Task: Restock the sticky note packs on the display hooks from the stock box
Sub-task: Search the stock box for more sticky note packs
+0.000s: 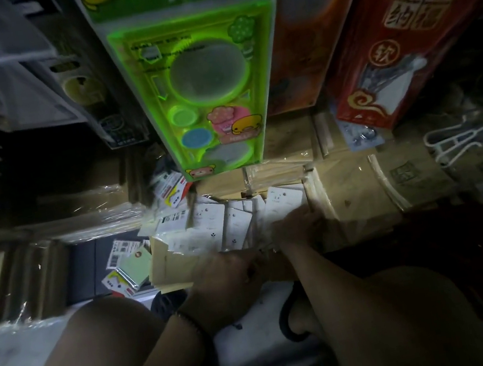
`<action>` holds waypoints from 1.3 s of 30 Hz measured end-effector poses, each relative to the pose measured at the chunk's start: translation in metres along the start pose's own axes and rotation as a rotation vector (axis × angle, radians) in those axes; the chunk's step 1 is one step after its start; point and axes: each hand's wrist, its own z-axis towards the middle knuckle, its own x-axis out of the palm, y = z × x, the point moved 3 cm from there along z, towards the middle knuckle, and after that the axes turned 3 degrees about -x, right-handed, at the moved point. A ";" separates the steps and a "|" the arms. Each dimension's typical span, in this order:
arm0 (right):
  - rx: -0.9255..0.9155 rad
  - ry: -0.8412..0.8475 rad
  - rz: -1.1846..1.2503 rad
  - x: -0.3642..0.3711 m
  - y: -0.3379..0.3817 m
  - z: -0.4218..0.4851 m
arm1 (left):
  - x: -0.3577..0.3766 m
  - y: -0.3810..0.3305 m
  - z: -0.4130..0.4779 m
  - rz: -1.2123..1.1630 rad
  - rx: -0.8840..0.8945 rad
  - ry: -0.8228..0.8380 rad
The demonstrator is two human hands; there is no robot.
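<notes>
— What are the hands doing?

— Both are down at the stock box (168, 267). The right hand (296, 226) lies over the white packs (208, 222) at the box's right end, knuckles up, fingers bent down among them. It touches them for certain, but in this gloom I cannot tell whether it grips one.

— And the other?

— The left hand (227, 272) sits at the near rim, fingers curled in towards the right wrist. It is too dark to tell if anything is in it.

— How do the packs lie?

— Side by side in an overlapping row across the box, faces up. Their long axes run away from the person. I count about six white faces, though the hands may hide more.

— Anything outside the box?

— Two green packs (126, 266) lie flat on the floor just left of it. A small heap of packs (171, 189) sits behind its far left corner. Overhead hangs a green toy card (204, 78), with a red box (399, 31) to its right.
</notes>
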 end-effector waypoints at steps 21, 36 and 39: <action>-0.063 0.127 0.896 -0.096 -0.011 -0.062 | -0.048 -0.031 -0.024 -0.351 -0.073 -0.114; -0.611 -0.139 0.988 -0.204 -0.027 -0.291 | -0.090 -0.126 -0.153 -0.996 0.046 -0.167; -0.768 -0.304 0.820 -0.228 -0.019 -0.322 | -0.115 -0.140 -0.175 -1.025 0.090 -0.305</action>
